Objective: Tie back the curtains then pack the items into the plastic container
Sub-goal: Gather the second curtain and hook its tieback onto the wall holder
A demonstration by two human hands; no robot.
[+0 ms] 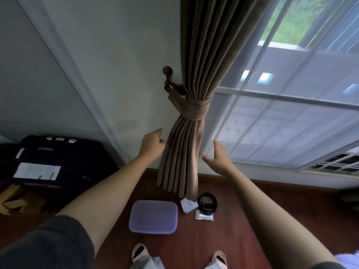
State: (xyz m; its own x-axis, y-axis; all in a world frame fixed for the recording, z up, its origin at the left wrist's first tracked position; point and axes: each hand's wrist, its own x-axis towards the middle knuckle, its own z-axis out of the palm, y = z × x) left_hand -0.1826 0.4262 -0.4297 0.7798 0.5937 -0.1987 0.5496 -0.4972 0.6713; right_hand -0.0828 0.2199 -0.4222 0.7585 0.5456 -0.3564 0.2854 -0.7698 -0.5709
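A brown curtain (pixel 204 55) hangs beside the window, gathered by a matching tieback (pixel 194 108) looped to a wooden wall hook (pixel 168 71). My left hand (pixel 151 145) hovers just left of the lower folds, fingers loosely curled, holding nothing. To the right of the folds, my right hand (pixel 219 156) is spread with straight fingers, apart from the cloth. On the floor lie a purple lidded plastic container (pixel 153 216), a small white packet (pixel 188 205), a black coiled strap (pixel 207 203) and a silver sachet (pixel 204 216).
A dark suitcase (pixel 58 158) with papers on it stands at the left, cardboard pieces (pixel 13 200) in front of it. A sheer white curtain (pixel 281 123) covers the window on the right. My slippered feet (pixel 139 253) stand on the wooden floor near the container.
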